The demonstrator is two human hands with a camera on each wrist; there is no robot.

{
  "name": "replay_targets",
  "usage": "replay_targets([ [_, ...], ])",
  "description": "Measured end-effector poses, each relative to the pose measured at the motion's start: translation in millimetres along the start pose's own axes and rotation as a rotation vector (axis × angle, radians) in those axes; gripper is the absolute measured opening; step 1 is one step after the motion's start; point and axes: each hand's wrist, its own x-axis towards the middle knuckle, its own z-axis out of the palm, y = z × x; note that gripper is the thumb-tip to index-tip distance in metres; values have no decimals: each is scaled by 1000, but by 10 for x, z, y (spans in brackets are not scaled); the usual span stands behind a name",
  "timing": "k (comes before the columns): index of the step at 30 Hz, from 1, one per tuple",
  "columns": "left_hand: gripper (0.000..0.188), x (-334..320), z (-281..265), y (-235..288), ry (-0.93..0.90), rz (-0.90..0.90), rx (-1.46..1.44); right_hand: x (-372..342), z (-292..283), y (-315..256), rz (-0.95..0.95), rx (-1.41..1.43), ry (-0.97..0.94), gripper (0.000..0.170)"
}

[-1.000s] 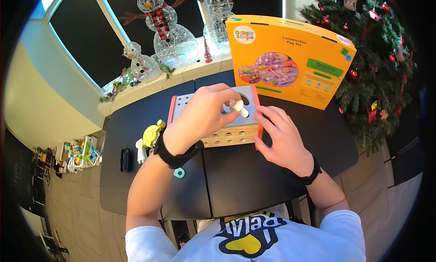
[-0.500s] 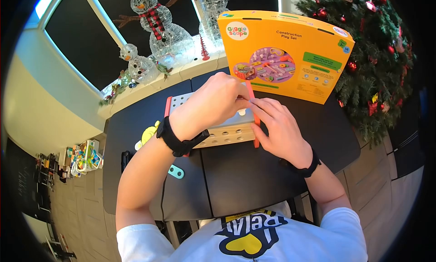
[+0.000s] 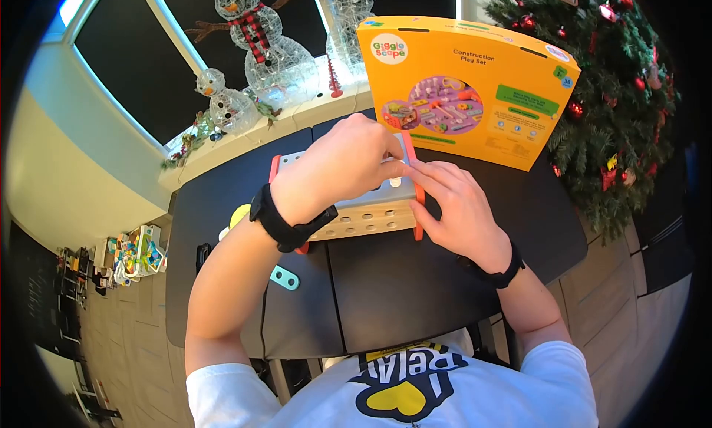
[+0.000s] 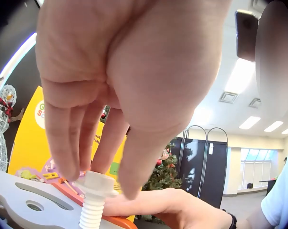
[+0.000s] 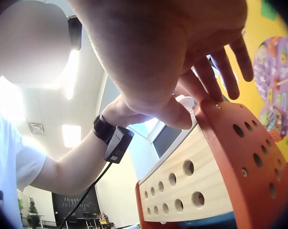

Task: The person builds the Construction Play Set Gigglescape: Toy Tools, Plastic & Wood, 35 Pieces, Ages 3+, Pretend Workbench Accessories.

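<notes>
At the grey panel (image 4: pixel 16 194), left hand (image 3: pixel 337 165) pinches white threaded screw (image 4: pixel 92 209); right hand (image 3: pixel 463 214) open.

Fisheye, dark corners; ceiling glare; pics bright.

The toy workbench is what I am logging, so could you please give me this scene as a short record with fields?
Workbench: grey top, holed wooden front, red ends
Left hand: thumb and fingers around the head of a white screw
Screw: threads showing below its head; tip out of view
Right hand: fingers at the red right end
Behind: orange box, standing
Near left forearm: turquoise strip, on the dark table
</notes>
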Motion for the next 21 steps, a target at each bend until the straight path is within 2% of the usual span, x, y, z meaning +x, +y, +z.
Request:
replay_targets([
  [3, 16, 36, 107, -79, 72, 114, 13, 6, -2, 13, -15, -17, 11, 39],
  [6, 16, 52, 117, -167, 63, 296, -15, 11, -19, 42, -31, -51, -7, 38],
  [9, 17, 31, 85, -123, 60, 308, -26, 13, -41, 41, -17, -45, -28, 37],
  [12, 17, 71, 202, -193, 226, 357, -22, 11, -36, 53, 4, -22, -37, 37],
  [15, 14, 34, 99, 10, 44, 110, 169, 11, -41, 67, 4, -13, -39, 37],
  [18, 12, 59, 113, -18, 6, 168, 178, 16, -65, 60, 16, 5, -56, 38],
  [21, 12, 91, 125, -228, 8, 403, 18, 13, -68, 69, 24, 8, -63, 39],
])
